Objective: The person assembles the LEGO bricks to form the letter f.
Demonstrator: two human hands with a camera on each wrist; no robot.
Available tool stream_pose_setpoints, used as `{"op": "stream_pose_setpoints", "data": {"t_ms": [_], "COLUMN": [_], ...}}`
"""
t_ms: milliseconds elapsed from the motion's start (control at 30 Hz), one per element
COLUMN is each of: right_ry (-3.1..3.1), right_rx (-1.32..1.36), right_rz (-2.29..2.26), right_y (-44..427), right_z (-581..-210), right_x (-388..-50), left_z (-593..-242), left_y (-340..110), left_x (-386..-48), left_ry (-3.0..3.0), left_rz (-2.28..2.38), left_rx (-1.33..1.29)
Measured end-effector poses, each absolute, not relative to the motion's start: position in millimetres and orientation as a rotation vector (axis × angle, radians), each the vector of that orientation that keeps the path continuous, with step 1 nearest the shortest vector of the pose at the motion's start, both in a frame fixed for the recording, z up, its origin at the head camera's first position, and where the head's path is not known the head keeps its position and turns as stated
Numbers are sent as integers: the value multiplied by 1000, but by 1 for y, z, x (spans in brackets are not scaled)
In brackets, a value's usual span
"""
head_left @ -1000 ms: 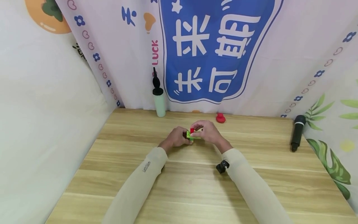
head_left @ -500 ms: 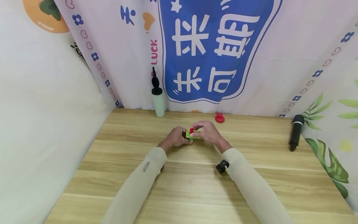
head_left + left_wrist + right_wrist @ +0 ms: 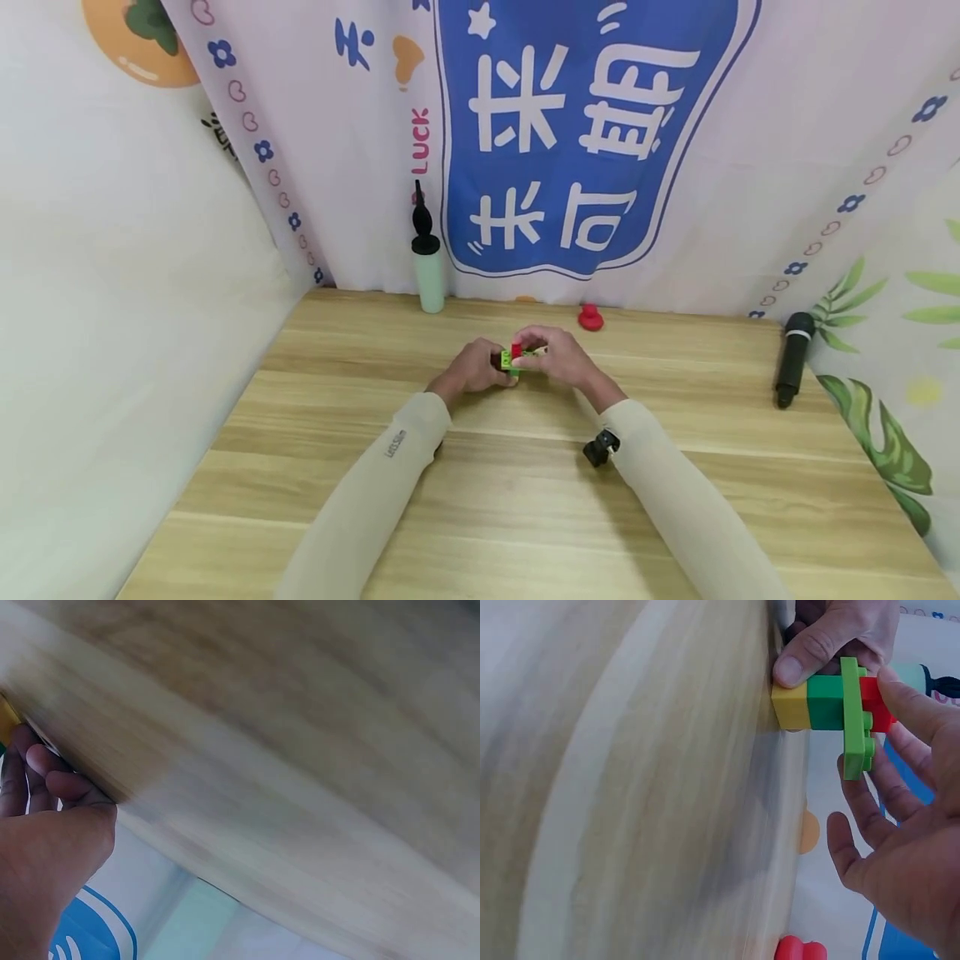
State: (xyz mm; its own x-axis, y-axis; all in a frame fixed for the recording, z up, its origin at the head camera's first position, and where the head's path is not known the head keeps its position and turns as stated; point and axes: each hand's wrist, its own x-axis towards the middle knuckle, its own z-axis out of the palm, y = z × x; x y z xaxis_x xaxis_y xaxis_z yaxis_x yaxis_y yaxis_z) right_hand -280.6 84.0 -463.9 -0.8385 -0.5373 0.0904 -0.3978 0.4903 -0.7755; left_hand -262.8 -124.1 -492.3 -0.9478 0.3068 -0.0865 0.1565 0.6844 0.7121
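Observation:
A small stack of toy building bricks stands on the table between the two hands. In the right wrist view it runs from a yellow brick [image 3: 790, 707] at the base through a dark green brick [image 3: 825, 703] to a long light green brick [image 3: 853, 742], with a red brick [image 3: 885, 720] on top. My left hand [image 3: 480, 367] grips the lower bricks, its thumb on the yellow one. My right hand [image 3: 558, 354] pinches the red brick, the other fingers spread near the light green one. The left wrist view shows the left hand [image 3: 60, 825] and only a yellow sliver.
At the table's [image 3: 495, 517] back edge stands a pale green hand pump [image 3: 430, 279] with a black top. A red, knob-topped object [image 3: 591, 317] lies behind the right hand. Far right lies a black microphone [image 3: 795, 358]. A printed cloth [image 3: 360, 167] hangs behind.
Both hands keep their hold on the stack and have barely moved. Less of the light green brick shows below the right hand. The head view has shifted slightly.

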Motion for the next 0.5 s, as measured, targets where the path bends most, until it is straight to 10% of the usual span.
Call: {"op": "stream_pose_setpoints", "data": {"t_ms": [500], "right_ry": [2705], "right_rx": [-554], "right_rz": [-914], "right_y": [216], "right_z": [-463], "right_x": [-238], "left_z": [-492], "left_y": [-122], "left_x": [-262], "left_ry": [2658], "left_rz": [1105], "left_rx": [287]}}
